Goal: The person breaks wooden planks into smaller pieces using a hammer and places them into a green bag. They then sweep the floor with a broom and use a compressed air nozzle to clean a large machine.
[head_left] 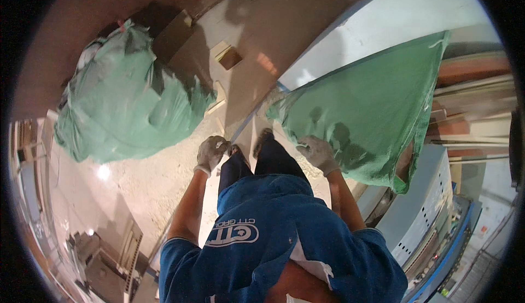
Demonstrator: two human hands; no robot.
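Observation:
My left hand (212,153), in a pale work glove, is held beside my left thigh with its fingers curled in. Whatever its fingers may hold is hidden. My right hand (318,153), gloved too, overlaps the near edge of a green woven sack (372,100). Its fingers are bent towards the thumb, and I cannot tell whether they grip the cloth. That sack is spread out broad and fairly flat, reaching to the far right. A second, bulging green sack (126,106) stands at the left, its top bunched and ragged.
Ahead on the floor lies a small wooden piece (227,56) with an opening. Pale dust (164,193) covers the floor around my feet. A grey metal cabinet (418,204) stands at right, below stacked boards (476,106). More wood pieces (104,259) are at lower left.

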